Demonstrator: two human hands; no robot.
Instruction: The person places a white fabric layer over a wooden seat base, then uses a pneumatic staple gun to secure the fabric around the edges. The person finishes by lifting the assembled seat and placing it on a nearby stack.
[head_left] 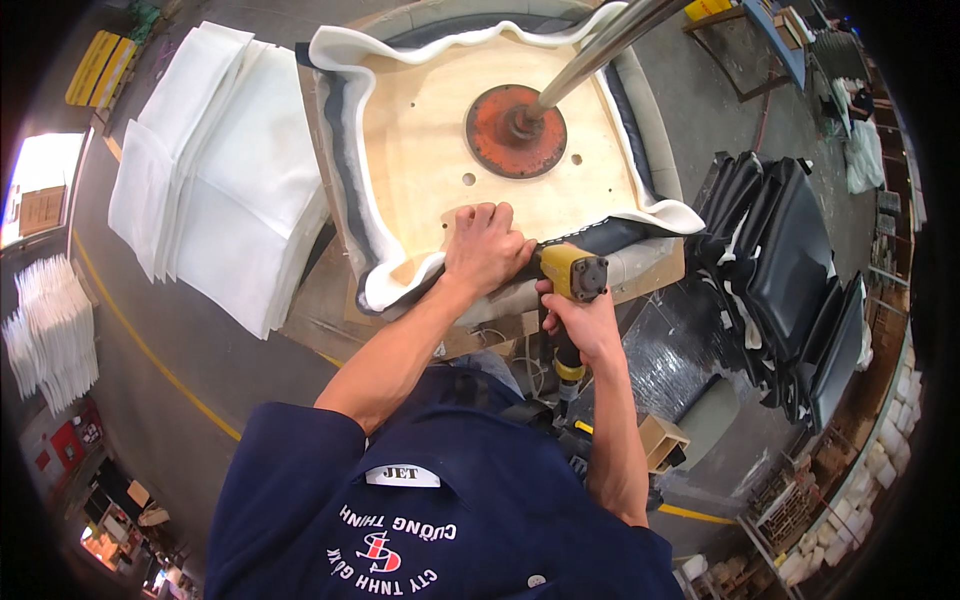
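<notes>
A plywood seat board (420, 130) lies face up, its rim wrapped by white padding (375, 215) and a black cover (612, 236). A round orange-red press plate (495, 150) on a metal rod (605, 45) bears down on the board. At the near edge, my left hand (487, 248) has its fingers curled over the cover, pinching it against the wood. Just right of it, my right hand (588, 322) grips a yellow staple gun (573, 270), its nose at the cover's edge. A row of staples (590, 232) shows along that edge.
White padding sheets (240, 150) are stacked at left, with another white pile (55, 325) farther out. Black covers (775, 270) are heaped at right. A grey padded rim (640, 120) surrounds the board. A blue-topped table (775, 40) stands at the far right.
</notes>
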